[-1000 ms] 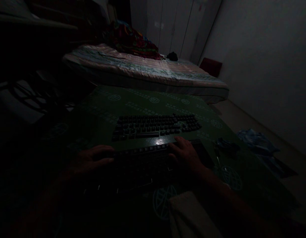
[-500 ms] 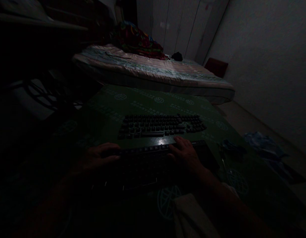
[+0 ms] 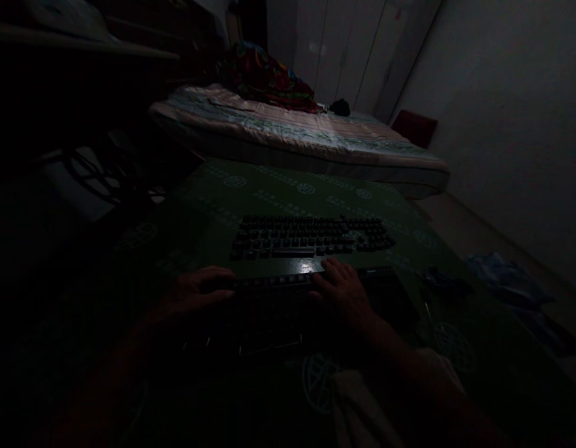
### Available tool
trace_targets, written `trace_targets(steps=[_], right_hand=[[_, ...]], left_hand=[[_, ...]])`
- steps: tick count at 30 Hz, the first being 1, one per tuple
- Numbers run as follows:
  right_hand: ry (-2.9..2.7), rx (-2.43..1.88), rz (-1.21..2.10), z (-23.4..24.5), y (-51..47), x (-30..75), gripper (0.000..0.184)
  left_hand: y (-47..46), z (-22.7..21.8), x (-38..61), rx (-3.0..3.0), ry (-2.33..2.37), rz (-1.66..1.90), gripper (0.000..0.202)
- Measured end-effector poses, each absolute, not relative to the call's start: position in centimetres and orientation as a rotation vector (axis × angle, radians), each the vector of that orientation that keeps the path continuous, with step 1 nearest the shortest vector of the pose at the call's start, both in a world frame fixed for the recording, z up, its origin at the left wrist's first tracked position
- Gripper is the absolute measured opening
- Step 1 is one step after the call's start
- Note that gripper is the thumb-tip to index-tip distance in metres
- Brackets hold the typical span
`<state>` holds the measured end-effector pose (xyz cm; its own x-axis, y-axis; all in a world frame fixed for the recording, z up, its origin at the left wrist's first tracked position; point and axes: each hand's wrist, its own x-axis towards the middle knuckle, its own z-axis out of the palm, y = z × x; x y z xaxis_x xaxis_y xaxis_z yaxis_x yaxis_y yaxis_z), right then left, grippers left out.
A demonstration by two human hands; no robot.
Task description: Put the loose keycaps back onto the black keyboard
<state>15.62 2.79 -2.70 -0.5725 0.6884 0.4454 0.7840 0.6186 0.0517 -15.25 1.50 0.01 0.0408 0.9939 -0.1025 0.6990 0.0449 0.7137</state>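
Note:
A dark keyboard lies on the green table, its details mostly lost in the gloom. My left hand is at its left end, fingers along the far edge and thumb on the near side, gripping it. Over the top row of keys, right of the middle, rests my right hand, fingers stretched and apart, thumb lower down. Beyond the keyboard, loose black keycaps are set out in a keyboard layout, with the table showing through gaps.
The green table bears pale printed emblems. A thin shiny tool and a dark crumpled thing lie at the right. Pale cloth is at the near edge. A bed stands behind; bluish cloth lies beyond the table's right side.
My right hand has shifted slightly left along the keyboard's top row. My left hand keeps its place at the left end. The whole view has swung a little, moving the scene right.

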Motion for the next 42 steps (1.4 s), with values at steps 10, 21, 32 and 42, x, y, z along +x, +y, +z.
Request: trace_targets(steps=[10,21,32,42], right_hand=[[-2.458,-1.171,-0.312,-2.9,2.3,14.0,0.035],[-2.424,-1.174,-0.282,-2.3,2.1,13.7,0.039],[-2.164,-1.368,-0.205,-2.2,9.5,22.9,0.021],[-2.215,-1.791,0.071,-0.2,20.8,23.8,0.025]], left_hand=[[1.7,-0.3,-15.6,1.781,1.709,0.564,0.05],[1.8,-0.3,-15.8,1.776,1.693,0.558,0.051],[2.3,-0.4,-16.2,1.725,1.766,0.538,0.057],[2.0,-2.3,-17.5,1.748,1.811,0.607,0.047]])
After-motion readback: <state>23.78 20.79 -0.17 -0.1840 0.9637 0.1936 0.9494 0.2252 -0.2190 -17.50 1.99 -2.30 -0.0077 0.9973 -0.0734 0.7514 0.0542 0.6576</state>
